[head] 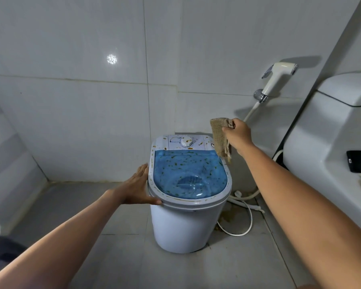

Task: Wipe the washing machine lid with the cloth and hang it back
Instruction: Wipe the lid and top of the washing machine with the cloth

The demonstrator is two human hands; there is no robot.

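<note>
A small white washing machine [183,226] stands on the tiled floor by the wall corner. Its translucent blue lid [189,174] is shut and speckled with brown and green stains, as are the white rim and the control panel with a round knob [186,142]. My left hand [137,187] lies flat against the machine's left rim, fingers apart, holding nothing. My right hand [239,135] is raised above the machine's back right corner and pinches a folded tan cloth [220,136] that hangs down just over the lid's right edge.
A white bidet sprayer [278,79] hangs on the wall at right, its hose running down. A white toilet tank [329,130] fills the right side, with a black phone [360,161] on it. White hoses and a cable [243,207] lie on the floor beside the machine.
</note>
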